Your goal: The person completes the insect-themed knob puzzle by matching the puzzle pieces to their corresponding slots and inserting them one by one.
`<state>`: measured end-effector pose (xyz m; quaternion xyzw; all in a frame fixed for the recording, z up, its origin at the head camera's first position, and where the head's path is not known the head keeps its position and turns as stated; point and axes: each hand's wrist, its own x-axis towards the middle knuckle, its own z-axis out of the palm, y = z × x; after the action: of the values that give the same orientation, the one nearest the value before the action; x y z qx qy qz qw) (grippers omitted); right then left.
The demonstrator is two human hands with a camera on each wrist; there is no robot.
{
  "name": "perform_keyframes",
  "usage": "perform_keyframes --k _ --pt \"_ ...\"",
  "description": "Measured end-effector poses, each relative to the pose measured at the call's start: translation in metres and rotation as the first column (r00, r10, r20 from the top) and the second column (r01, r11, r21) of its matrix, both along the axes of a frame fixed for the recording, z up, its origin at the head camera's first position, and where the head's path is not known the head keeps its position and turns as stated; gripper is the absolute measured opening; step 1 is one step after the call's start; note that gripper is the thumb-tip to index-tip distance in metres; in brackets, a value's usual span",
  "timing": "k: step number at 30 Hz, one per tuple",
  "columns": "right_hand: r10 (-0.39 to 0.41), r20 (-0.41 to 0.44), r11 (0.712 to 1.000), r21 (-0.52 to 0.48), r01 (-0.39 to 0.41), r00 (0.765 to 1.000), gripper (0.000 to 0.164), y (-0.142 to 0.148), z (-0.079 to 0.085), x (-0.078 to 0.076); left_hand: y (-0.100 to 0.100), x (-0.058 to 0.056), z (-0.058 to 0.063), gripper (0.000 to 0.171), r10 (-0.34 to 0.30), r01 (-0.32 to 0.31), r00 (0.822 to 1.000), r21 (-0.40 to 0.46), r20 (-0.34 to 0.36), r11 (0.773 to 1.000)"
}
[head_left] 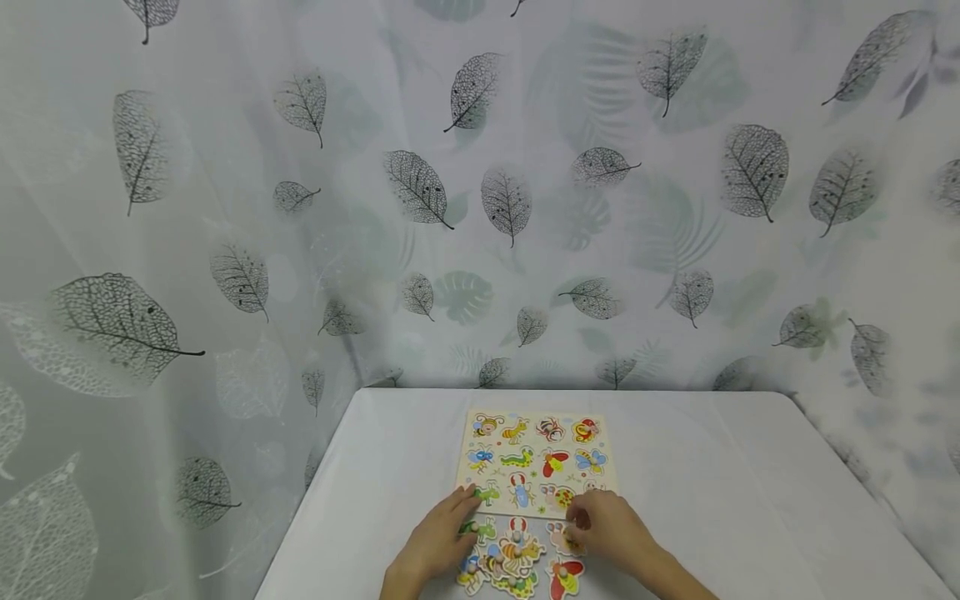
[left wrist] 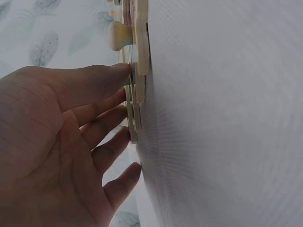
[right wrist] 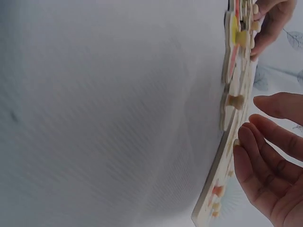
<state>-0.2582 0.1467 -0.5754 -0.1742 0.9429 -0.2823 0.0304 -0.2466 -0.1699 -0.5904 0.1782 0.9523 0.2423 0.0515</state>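
A wooden insect puzzle board (head_left: 536, 467) lies on the table. Below its near edge is a cluster of knobbed puzzle pieces, some overlapping. My left hand (head_left: 440, 533) is at the board's lower left corner, fingertips touching its edge and the thumb beside a green grasshopper piece (head_left: 487, 528). In the left wrist view the fingers (left wrist: 116, 146) are spread and loosely bent, gripping nothing. My right hand (head_left: 617, 531) hovers over the board's lower right corner, near a pink-headed piece (head_left: 558, 537) that it partly covers. In the right wrist view, thumb and fingers stay apart from the knob (right wrist: 235, 101).
A red-winged firefly piece (head_left: 565, 578) lies nearest me on the right, and a green caterpillar piece (head_left: 517, 585) is under the pile. The white table (head_left: 705, 467) extends to both sides. A leaf-print curtain (head_left: 510, 275) hangs behind it.
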Motion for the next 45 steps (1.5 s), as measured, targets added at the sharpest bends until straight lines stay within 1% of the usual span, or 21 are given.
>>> perform_keyframes --k 6,12,20,26,36,40,45 --pt "0.048 0.005 0.998 -0.045 -0.048 0.999 0.015 0.0 -0.006 0.005 0.0 0.0 -0.001 0.054 -0.004 0.004 1.0 -0.007 -0.005 1.0" --pt "0.06 -0.043 0.996 -0.069 -0.063 0.997 0.016 0.0 -0.01 0.01 0.0 0.002 0.001 0.055 0.005 -0.005 1.0 -0.004 -0.007 1.0" --pt "0.029 -0.039 0.999 -0.037 -0.03 0.999 0.016 -0.003 -0.015 0.011 0.002 0.002 0.001 0.055 0.008 -0.007 1.0 0.004 -0.004 1.0" --pt "0.016 -0.057 1.0 -0.019 -0.017 0.998 0.016 -0.003 -0.015 0.011 0.002 0.002 0.002 0.056 0.009 -0.009 1.0 -0.003 -0.004 1.0" --pt "0.041 -0.077 0.999 -0.015 -0.042 0.996 0.012 -0.005 -0.016 0.009 0.001 0.002 0.002 0.055 0.005 -0.005 1.0 0.008 -0.01 1.0" --pt "0.039 -0.071 0.999 0.007 -0.039 0.997 0.009 -0.007 -0.014 0.009 0.001 0.002 0.001 0.055 0.008 -0.007 1.0 0.007 -0.012 1.0" --pt "0.03 -0.056 0.999 0.014 -0.03 0.998 0.012 -0.008 -0.01 0.01 0.001 0.002 0.001 0.055 0.007 -0.007 1.0 0.003 -0.017 1.0"
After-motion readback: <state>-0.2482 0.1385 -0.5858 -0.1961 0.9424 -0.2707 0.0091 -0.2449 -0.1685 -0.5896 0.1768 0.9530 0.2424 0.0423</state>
